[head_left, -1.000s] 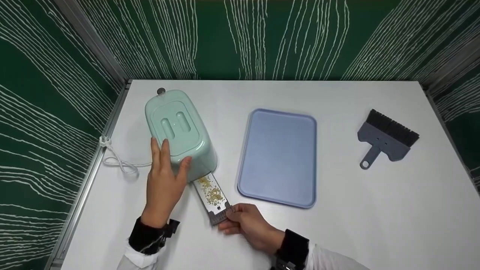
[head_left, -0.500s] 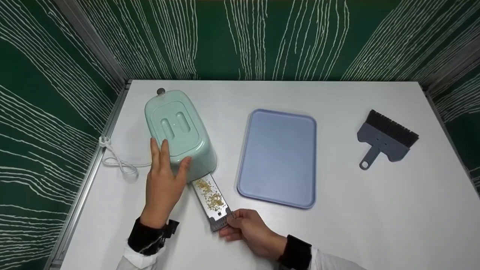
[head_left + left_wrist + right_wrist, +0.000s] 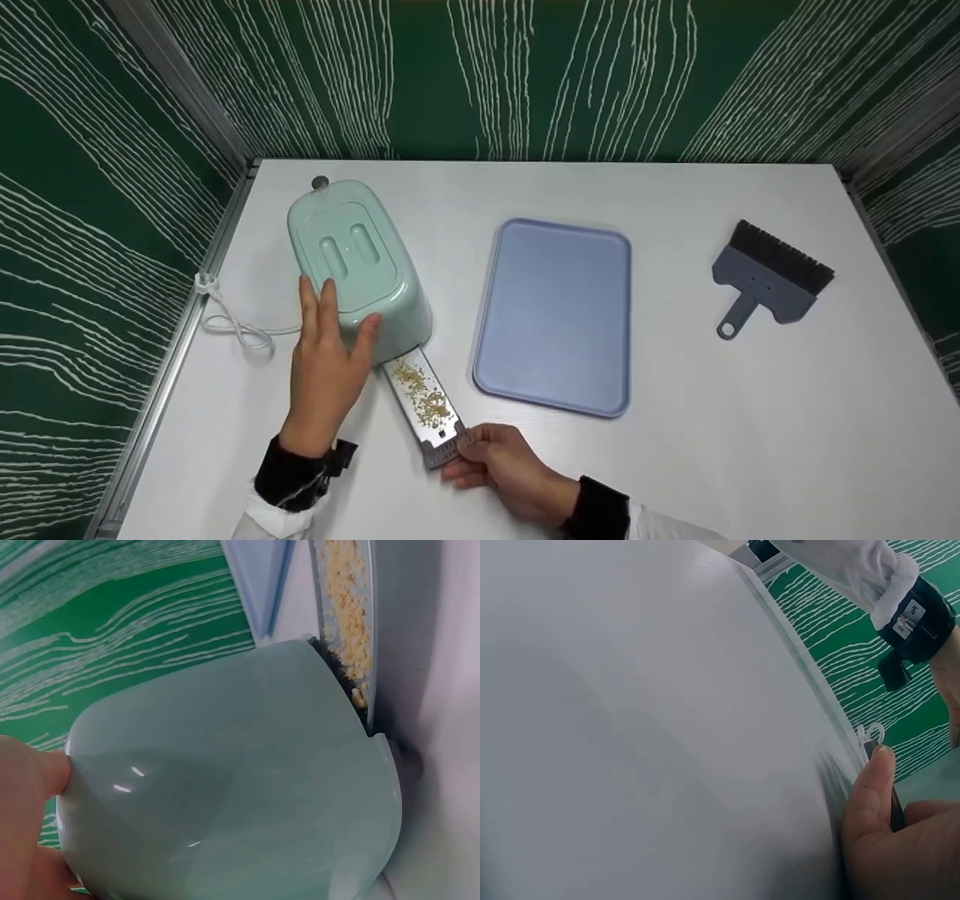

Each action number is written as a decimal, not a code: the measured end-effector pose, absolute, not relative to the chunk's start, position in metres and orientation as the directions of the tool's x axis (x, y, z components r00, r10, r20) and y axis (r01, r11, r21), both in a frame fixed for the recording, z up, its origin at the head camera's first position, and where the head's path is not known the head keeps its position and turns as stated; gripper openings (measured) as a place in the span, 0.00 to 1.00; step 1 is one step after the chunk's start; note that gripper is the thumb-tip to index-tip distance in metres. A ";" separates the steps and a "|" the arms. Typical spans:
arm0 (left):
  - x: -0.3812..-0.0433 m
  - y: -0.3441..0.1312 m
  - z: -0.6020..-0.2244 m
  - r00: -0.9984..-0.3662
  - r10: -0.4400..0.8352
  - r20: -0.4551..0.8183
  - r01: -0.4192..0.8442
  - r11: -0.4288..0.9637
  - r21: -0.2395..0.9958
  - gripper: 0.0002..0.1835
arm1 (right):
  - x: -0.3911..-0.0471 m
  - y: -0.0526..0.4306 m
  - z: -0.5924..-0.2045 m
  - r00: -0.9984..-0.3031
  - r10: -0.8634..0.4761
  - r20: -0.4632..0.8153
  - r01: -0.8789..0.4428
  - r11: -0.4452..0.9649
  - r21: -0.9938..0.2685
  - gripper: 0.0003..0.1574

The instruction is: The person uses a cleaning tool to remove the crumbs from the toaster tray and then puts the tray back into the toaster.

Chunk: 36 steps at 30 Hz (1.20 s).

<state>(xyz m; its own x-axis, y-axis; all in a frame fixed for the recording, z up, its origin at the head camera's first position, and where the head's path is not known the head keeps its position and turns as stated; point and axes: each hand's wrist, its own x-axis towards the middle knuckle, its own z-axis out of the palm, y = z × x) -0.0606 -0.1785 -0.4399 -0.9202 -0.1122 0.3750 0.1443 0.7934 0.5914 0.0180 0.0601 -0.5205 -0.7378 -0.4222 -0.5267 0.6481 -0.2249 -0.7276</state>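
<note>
A mint-green toaster (image 3: pixel 379 289) stands at the table's left, its lidded top facing up. My left hand (image 3: pixel 326 375) rests on its near end, fingers extended and thumb spread to the side. From the toaster's base a crumb tray (image 3: pixel 441 453) sticks out, a metal strip with a dark grey end. Yellowish crumbs (image 3: pixel 420 394) lie along it; the left wrist view shows these crumbs (image 3: pixel 349 600) right up to the toaster's edge. My right hand (image 3: pixel 517 472) pinches the tray's grey end between thumb and fingers. The tray's inner end is hidden inside the toaster.
A flat blue tray (image 3: pixel 555 315) lies mid-table, just right of the toaster. Farther right is a grey brush (image 3: pixel 772 274) with black bristles. A white cord (image 3: pixel 240 328) runs from the toaster to the left edge. Green walls (image 3: pixel 427 82) with white lines enclose the table.
The crumb tray has slid a little farther out of the toaster, toward the near side, with my right hand holding its end. My left hand stays in place on the toaster.
</note>
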 end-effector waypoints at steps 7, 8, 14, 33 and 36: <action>-0.060 -0.178 -0.439 -0.922 -0.110 0.371 0.145 0.790 0.595 0.43 | 0.021 0.063 -0.521 -0.743 -0.423 -0.518 0.640 -0.222 -0.736 0.05; -0.061 -0.177 -0.439 -0.921 -0.108 0.373 0.149 0.790 0.595 0.43 | 0.022 0.064 -0.521 -0.743 -0.423 -0.519 0.640 -0.221 -0.735 0.05; -0.061 -0.176 -0.440 -0.917 -0.102 0.386 0.162 0.788 0.594 0.43 | 0.025 0.068 -0.520 -0.735 -0.430 -0.524 0.646 -0.209 -0.734 0.04; -0.061 -0.178 -0.441 -0.901 -0.111 0.419 0.176 0.790 0.588 0.42 | 0.029 0.079 -0.516 -0.736 -0.428 -0.524 0.640 -0.189 -0.745 0.04; -0.061 -0.178 -0.441 -0.900 -0.115 0.422 0.173 0.793 0.584 0.42 | 0.028 0.080 -0.513 -0.744 -0.428 -0.514 0.632 -0.200 -0.749 0.02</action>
